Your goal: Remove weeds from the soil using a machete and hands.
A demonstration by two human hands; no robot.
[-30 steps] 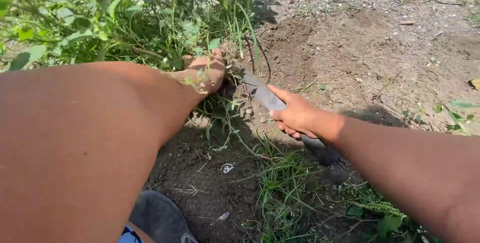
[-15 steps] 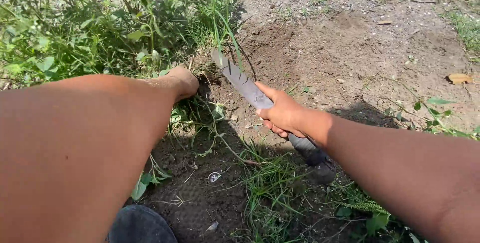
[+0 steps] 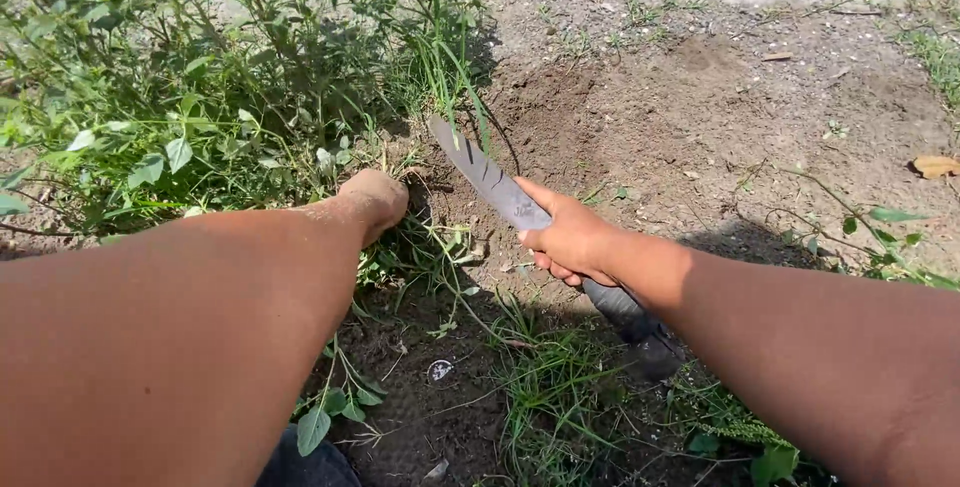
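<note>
at frame centre the right hand [image 3: 572,239] is clenched around a knife [image 3: 490,179] whose blade points up-left over bare soil [image 3: 700,117], while the left hand [image 3: 372,199], fist closed, grips weeds [image 3: 200,97] at upper left.

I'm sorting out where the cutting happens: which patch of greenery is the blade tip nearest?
The tall leafy weed clump at upper left: the blade in the right hand points at its edge, beside the left hand.
</note>
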